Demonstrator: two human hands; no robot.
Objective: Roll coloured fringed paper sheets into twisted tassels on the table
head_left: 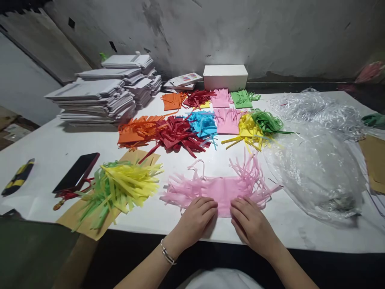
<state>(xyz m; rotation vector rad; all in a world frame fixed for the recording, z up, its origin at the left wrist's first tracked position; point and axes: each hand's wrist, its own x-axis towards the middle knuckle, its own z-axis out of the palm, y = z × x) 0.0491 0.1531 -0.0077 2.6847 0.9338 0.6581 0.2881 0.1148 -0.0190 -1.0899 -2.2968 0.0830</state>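
Observation:
A pink fringed paper sheet (221, 188) lies spread on the white table in front of me, with cut strips at its left and right ends and a plain band between them. My left hand (197, 218) is closed on the near edge of that band, its fingers curled together over the paper. Opposite it, my right hand (251, 220) holds the same edge a short gap away, also with bent fingers. The undersides of both hands are hidden. To the left, a yellow and green fringed bundle (126, 184) rests on brown paper (70, 216).
Behind the sheet sit several fringed bundles, among them orange (138, 131), dark red (177, 134), blue (202, 123) and yellow (249, 127). Stacked white paper packs (90, 100) stand back left. A clear plastic bag (315, 172) bulges at right; a phone (77, 172) lies left.

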